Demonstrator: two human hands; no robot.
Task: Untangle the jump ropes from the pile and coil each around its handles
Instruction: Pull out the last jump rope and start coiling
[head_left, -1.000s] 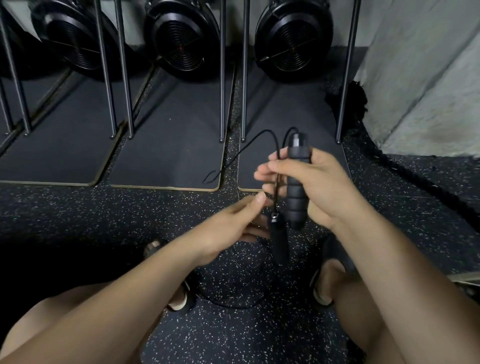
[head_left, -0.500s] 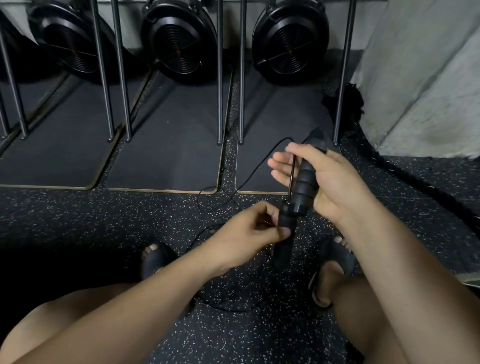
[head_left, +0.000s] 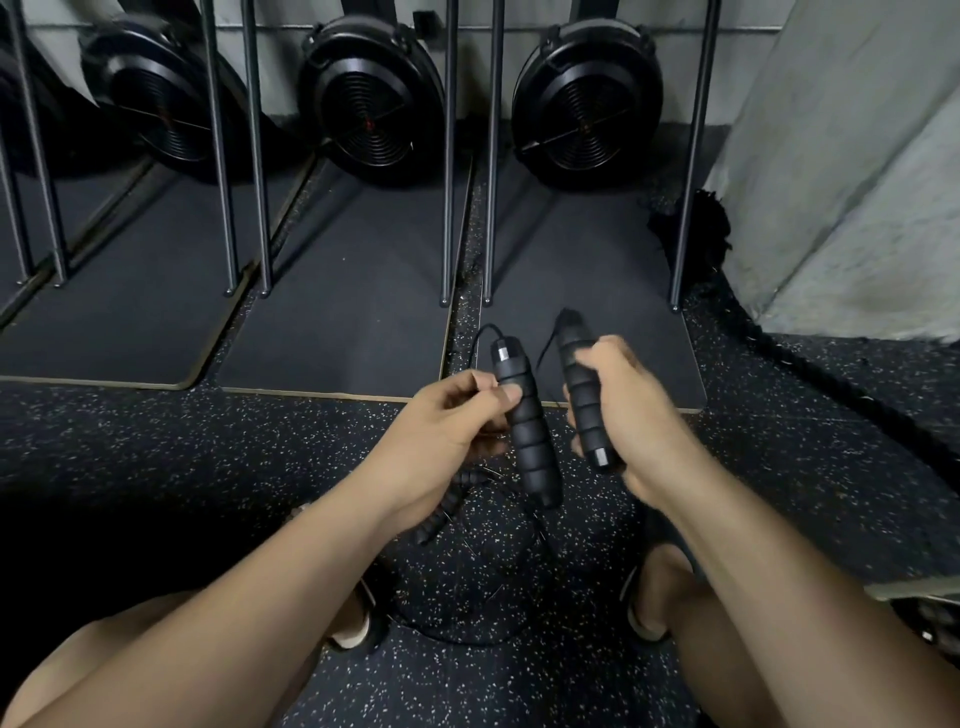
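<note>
My left hand (head_left: 447, 426) grips a black ribbed foam jump rope handle (head_left: 527, 431) near its upper end, and the handle stands nearly upright. My right hand (head_left: 631, 415) holds a second black foam handle (head_left: 582, 400) a little to the right, also upright. Thin black cord (head_left: 483, 338) loops from the tops of both handles. Below my hands, another ribbed handle (head_left: 441, 512) and more loose black cord (head_left: 498, 582) lie on the speckled floor between my feet.
Black mats (head_left: 343, 322) with metal rack posts (head_left: 447, 156) lie ahead, and round black fan machines (head_left: 371, 98) stand behind them. A grey concrete pillar (head_left: 852, 182) rises at the right. A thick black battle rope (head_left: 831, 379) runs along the floor by the pillar.
The two handles were held together in my right hand. My left hand has taken one and they now stand apart, one in each hand.
</note>
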